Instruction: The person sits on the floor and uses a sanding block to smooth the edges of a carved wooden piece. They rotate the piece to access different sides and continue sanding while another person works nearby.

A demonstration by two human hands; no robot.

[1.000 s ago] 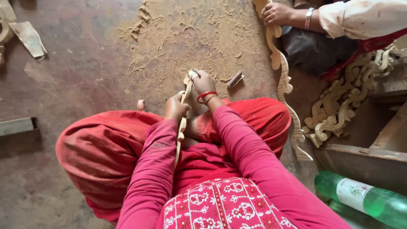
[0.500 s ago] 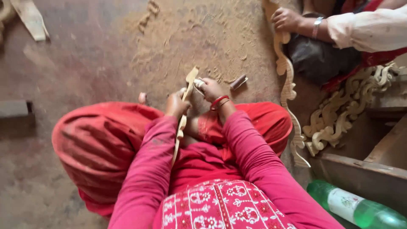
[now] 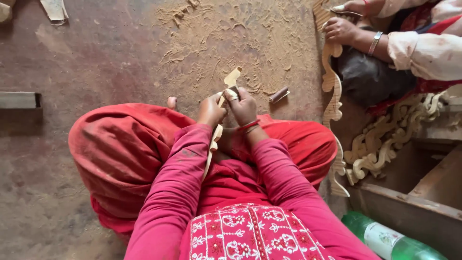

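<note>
Pink long sleeves, a white-embroidered pink top, red trousers and a red bangle (image 3: 248, 126).

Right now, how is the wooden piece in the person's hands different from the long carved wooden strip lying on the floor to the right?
The wooden piece is short and narrow; the carved strip is much longer. The wooden piece is gripped by the left hand and right hand over the lap; the carved strip lies on the floor, touched by another person's hand. Both are pale wood with wavy cut edges.
</note>
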